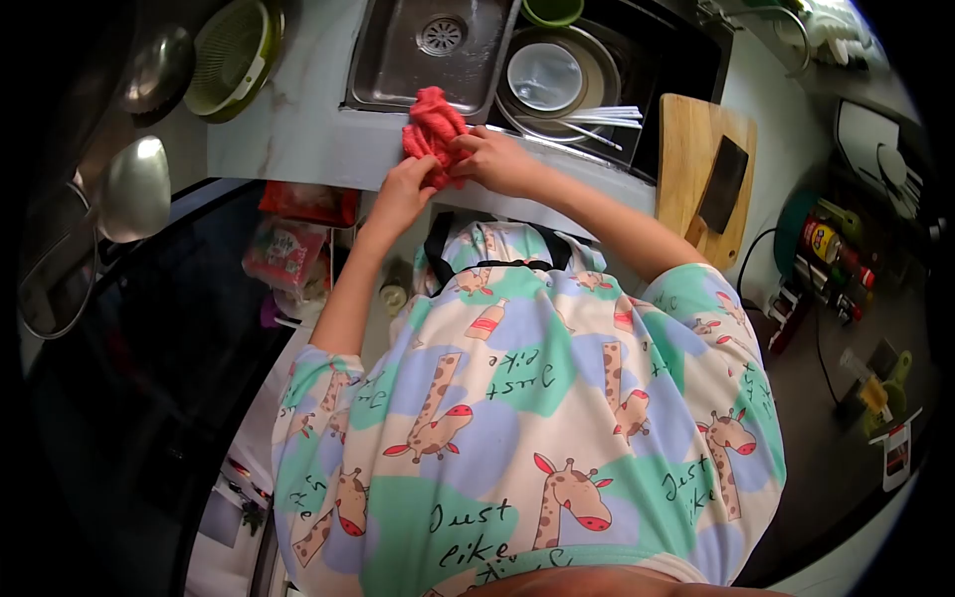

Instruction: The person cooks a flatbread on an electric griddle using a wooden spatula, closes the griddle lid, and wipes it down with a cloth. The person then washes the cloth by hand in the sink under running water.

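Observation:
A crumpled red cloth (434, 121) is bunched between my two hands at the front edge of the sink. My left hand (408, 189) grips its lower part, with the fingers closed on the fabric. From the right, my right hand (494, 161) pinches the cloth's side. The top of the cloth reaches over the rim of the steel sink basin (368, 95). Just right of it, in the second basin, a metal bowl (605, 75) holds a smaller white bowl (544, 77), and several white chopsticks (607, 117) lie across its edge.
A wooden cutting board (678, 149) with a cleaver (723, 184) on it lies right of the sink. Bottles (824, 241) stand farther right. At the left are a green colander (227, 62) and a metal ladle (139, 189). Red packages (288, 249) sit below the counter edge.

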A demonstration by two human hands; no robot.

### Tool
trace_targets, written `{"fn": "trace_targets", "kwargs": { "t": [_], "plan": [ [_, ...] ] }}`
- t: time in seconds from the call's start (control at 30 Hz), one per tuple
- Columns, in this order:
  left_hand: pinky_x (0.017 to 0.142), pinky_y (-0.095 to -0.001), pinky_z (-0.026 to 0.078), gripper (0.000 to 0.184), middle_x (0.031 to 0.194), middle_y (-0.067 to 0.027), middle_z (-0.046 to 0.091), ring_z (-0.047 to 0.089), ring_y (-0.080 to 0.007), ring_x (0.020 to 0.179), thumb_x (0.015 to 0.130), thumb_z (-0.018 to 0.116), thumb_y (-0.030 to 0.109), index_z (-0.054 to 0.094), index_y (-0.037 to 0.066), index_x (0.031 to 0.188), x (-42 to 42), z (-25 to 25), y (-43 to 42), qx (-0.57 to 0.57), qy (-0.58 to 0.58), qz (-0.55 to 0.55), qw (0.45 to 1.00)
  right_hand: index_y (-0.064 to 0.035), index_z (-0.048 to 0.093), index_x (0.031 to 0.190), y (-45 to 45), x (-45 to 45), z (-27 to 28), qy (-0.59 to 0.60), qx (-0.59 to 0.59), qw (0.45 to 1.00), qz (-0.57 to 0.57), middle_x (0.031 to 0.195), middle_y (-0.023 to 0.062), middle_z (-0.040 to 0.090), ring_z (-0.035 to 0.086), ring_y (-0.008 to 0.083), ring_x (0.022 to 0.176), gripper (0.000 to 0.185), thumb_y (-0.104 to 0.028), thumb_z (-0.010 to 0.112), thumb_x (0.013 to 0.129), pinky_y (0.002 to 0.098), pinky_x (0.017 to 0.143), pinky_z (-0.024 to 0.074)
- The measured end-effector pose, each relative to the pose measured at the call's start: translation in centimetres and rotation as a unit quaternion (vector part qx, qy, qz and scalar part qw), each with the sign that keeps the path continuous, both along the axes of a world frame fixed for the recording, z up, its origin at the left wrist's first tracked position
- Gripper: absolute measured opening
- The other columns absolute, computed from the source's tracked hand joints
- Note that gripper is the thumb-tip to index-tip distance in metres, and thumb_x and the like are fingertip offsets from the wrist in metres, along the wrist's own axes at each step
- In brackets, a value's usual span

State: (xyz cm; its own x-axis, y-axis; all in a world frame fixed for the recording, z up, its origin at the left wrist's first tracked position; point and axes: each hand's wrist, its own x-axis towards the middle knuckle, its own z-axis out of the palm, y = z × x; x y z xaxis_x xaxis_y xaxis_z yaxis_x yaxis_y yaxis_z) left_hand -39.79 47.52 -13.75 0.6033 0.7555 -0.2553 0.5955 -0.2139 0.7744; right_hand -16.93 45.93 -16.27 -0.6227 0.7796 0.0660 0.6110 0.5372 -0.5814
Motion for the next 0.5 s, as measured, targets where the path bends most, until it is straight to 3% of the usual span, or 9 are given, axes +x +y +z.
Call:
{"fn": "trace_targets", "kwargs": {
  "t": [0.23,0.5],
  "plan": [
    [0.073,-0.0384,0.053,0.033,0.089,-0.0152,0.062,0.066,-0.0308,0.081,0.074,0.071,-0.005,0.060,0.003,0.104,8.8,0.1,-2.0,-0.057,-0.082,-0.073,0.992,-0.0188,0.076,0.093,-5.3,8.4,1.4,-0.033,-0.048,0.996,-0.069,0.114,0.0039,0.061,0.056,0.0272,0.107,0.023,-0.011,0.069,0.073,0.0359,0.091,0.0493],
    [0.078,-0.0427,0.051,0.031,0.102,-0.0140,0.061,0.062,-0.0338,0.094,0.078,0.066,-0.002,0.062,0.010,0.107,17.4,0.4,-4.5,-0.039,-0.109,-0.210,0.971,-0.0157,0.074,0.095,-9.8,16.0,5.5,-0.097,-0.087,0.985,-0.114,0.109,0.0060,0.060,0.057,0.0279,0.104,0.025,-0.005,0.069,0.073,0.0370,0.091,0.0493]
  ]
}}
